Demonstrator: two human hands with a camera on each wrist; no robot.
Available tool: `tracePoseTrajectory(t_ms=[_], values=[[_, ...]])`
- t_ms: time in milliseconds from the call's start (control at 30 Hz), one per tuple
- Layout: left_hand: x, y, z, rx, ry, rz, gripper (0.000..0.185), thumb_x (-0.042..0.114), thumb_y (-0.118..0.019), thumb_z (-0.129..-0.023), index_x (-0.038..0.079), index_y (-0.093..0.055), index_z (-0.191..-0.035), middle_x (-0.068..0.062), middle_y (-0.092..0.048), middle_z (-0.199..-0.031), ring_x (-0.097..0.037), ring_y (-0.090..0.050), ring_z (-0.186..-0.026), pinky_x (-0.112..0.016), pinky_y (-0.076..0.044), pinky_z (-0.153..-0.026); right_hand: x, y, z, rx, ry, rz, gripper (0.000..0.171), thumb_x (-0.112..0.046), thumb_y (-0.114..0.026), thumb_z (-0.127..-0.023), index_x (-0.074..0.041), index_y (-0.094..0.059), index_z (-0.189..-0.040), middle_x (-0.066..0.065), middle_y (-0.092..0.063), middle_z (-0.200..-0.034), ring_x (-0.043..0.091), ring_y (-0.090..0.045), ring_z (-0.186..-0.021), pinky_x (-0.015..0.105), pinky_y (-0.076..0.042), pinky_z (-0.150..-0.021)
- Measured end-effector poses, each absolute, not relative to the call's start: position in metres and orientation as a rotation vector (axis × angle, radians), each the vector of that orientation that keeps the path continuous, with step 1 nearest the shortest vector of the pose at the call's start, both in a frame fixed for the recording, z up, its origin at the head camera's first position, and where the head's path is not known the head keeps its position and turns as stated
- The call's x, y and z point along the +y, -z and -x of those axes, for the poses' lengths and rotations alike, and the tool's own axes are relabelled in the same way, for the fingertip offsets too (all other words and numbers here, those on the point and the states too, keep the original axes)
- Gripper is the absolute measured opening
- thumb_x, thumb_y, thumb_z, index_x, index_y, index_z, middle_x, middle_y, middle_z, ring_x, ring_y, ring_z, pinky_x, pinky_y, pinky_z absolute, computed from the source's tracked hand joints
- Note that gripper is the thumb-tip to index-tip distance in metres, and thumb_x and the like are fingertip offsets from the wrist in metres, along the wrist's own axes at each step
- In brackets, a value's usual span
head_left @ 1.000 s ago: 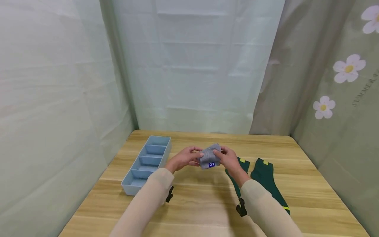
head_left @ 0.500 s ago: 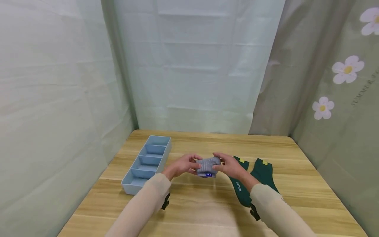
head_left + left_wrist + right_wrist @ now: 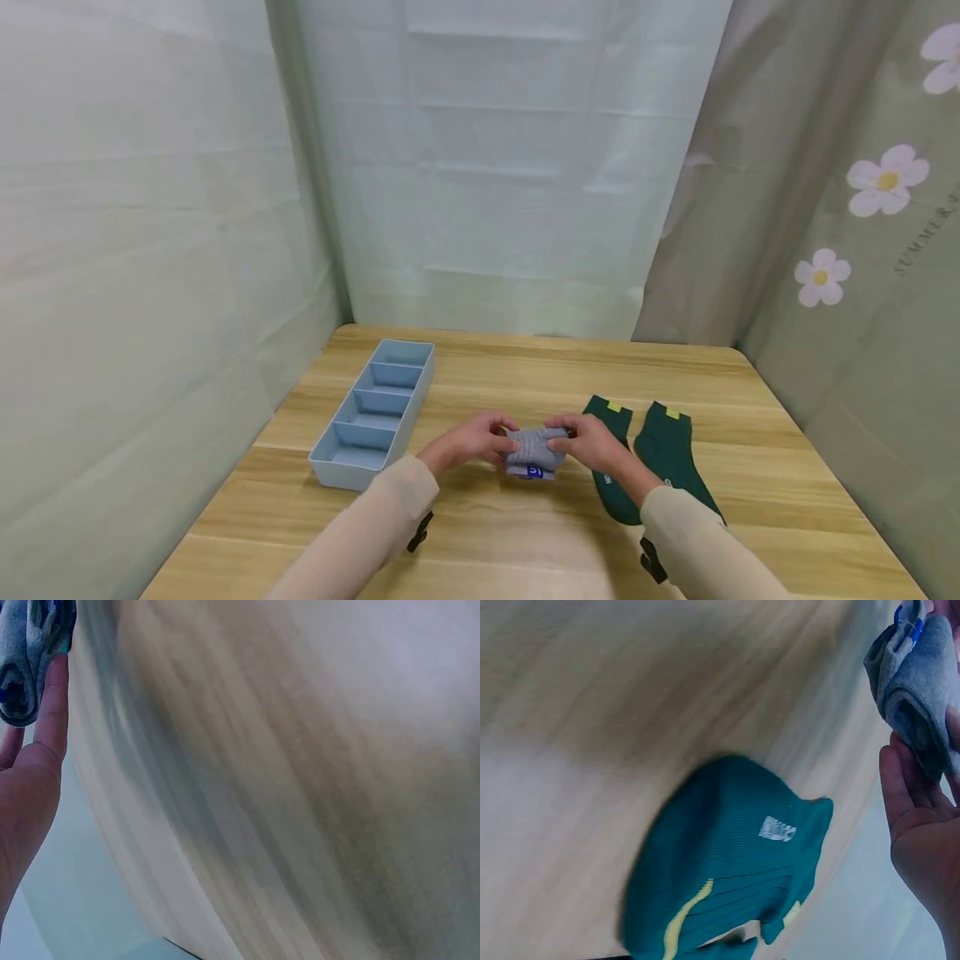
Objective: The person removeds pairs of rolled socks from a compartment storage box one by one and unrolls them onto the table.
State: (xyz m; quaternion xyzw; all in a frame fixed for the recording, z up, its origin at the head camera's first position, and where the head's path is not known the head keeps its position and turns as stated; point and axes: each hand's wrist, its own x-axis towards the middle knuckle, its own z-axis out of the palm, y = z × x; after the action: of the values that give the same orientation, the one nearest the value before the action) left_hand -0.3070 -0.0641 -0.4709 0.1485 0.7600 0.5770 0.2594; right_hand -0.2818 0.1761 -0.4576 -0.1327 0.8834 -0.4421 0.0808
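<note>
A person's left hand [image 3: 476, 442] and right hand [image 3: 591, 442] pinch the grey bundle [image 3: 535, 451], now lower and more compact; folding looks well along.

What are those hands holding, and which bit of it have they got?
A rolled-up grey cloth. The left hand holds its left end, and the right hand holds its right end.
</note>
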Motion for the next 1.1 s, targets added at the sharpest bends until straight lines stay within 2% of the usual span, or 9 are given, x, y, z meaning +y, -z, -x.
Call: tracePoseTrajectory(t_ms=[100,267,467,600,733,833,933,1100], values=[[-0.062,0.473,0.304,2.101,-1.515,-0.415,0.031,0.008,-0.070,-0.092,-0.003,-0.059,-0.120,-0.013,-0.061,-0.102,-0.023,-0.064,-0.085,-0.041,-0.059,-0.076,0.179,0.460,0.278,2.625,1.309,0.391,0.033,-0.015,-0.071,-0.092,-0.004,-0.069,-0.123,0.009,-0.065,-0.123,0.021,-0.060,-0.104,0.041,-0.053,-0.087],[-0.060,0.477,0.298,2.152,-1.457,-0.446,0.027,0.009,-0.071,-0.092,-0.001,-0.061,-0.115,-0.012,-0.063,-0.099,-0.022,-0.064,-0.083,-0.041,-0.059,-0.074,0.182,0.468,0.272,2.604,1.313,0.416,0.032,-0.015,-0.072,-0.091,-0.002,-0.070,-0.120,0.009,-0.067,-0.115,0.022,-0.060,-0.098,0.038,-0.054,-0.079],[-0.057,0.478,0.290,2.291,-1.301,-0.476,0.021,0.015,-0.071,-0.092,0.004,-0.064,-0.108,-0.006,-0.063,-0.091,-0.017,-0.054,-0.064,-0.032,-0.052,-0.059,0.181,0.482,0.269,2.666,1.236,0.475,0.032,-0.015,-0.072,-0.091,0.000,-0.069,-0.119,0.011,-0.067,-0.114,0.020,-0.062,-0.089,0.034,-0.055,-0.070],[-0.056,0.477,0.288,2.401,-1.222,-0.510,0.020,0.018,-0.072,-0.091,0.005,-0.066,-0.105,-0.004,-0.063,-0.089,-0.017,-0.051,-0.062,-0.028,-0.046,-0.054,0.178,0.487,0.267,2.775,1.173,0.550,0.031,-0.014,-0.072,-0.091,0.000,-0.069,-0.120,0.012,-0.068,-0.115,0.023,-0.064,-0.094,0.041,-0.055,-0.078],[-0.056,0.476,0.288,2.464,-1.169,-0.526,0.019,0.019,-0.073,-0.090,0.006,-0.067,-0.102,-0.003,-0.063,-0.091,-0.017,-0.055,-0.069,-0.028,-0.046,-0.055,0.176,0.488,0.264,2.900,1.058,0.662,0.030,-0.014,-0.071,-0.092,-0.001,-0.070,-0.120,0.013,-0.066,-0.122,0.032,-0.061,-0.114,0.051,-0.048,-0.095],[-0.057,0.477,0.289,2.476,-1.153,-0.530,0.018,0.020,-0.073,-0.091,0.007,-0.067,-0.102,-0.002,-0.064,-0.092,-0.017,-0.056,-0.072,-0.029,-0.047,-0.057,0.175,0.486,0.260,2.946,0.942,0.702,0.035,-0.023,-0.069,-0.095,-0.004,-0.069,-0.125,0.013,-0.062,-0.131,0.035,-0.056,-0.123,0.055,-0.044,-0.101],[-0.058,0.476,0.289,2.488,-1.143,-0.552,0.019,0.022,-0.072,-0.091,0.007,-0.067,-0.103,-0.002,-0.064,-0.093,-0.016,-0.056,-0.072,-0.030,-0.048,-0.059,0.174,0.483,0.254,2.964,0.835,0.754,0.040,-0.030,-0.066,-0.096,-0.006,-0.066,-0.129,0.011,-0.058,-0.138,0.035,-0.052,-0.128,0.056,-0.041,-0.103],[-0.058,0.473,0.289,2.547,-1.118,-0.623,0.023,0.025,-0.071,-0.092,0.007,-0.069,-0.106,0.000,-0.066,-0.096,-0.016,-0.059,-0.084,-0.035,-0.051,-0.075,0.172,0.486,0.253,2.983,0.729,0.847,0.037,-0.026,-0.062,-0.099,-0.006,-0.066,-0.129,0.012,-0.059,-0.136,0.034,-0.054,-0.126,0.054,-0.042,-0.102]])
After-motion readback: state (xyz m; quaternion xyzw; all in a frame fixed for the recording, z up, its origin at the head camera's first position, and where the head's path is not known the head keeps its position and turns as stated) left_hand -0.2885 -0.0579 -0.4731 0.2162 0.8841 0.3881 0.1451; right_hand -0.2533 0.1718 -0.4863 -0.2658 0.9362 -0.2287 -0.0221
